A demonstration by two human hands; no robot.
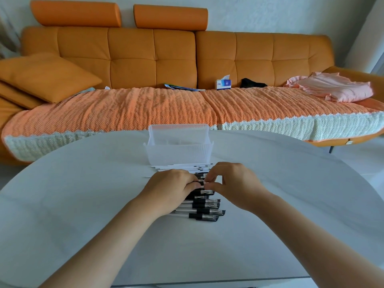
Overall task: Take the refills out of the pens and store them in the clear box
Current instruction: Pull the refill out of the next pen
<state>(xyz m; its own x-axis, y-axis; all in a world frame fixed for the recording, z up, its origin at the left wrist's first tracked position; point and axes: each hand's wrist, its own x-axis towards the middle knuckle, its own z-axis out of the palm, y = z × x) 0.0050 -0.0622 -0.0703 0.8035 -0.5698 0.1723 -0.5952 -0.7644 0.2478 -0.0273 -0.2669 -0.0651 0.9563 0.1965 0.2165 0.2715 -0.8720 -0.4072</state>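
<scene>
A row of several clear pens with black grips and caps (pixel 204 208) lies on the white table (pixel 83 204). My left hand (pixel 170 190) grips the barrel of one pen above the row. My right hand (pixel 232 183) pinches the tip end of that same pen (pixel 201 183) between thumb and fingers. Behind the hands lies a small pile of thin white refills (pixel 182 166). Just beyond the refills stands the clear plastic box (pixel 178 150), open at the top.
An orange sofa (pixel 153 59) with a woven cover runs behind the table. On it lie cushions (pixel 45 77), a tissue box (pixel 223 83), papers (pixel 182 87), a black item (pixel 252 83) and pink cloth (pixel 332 88).
</scene>
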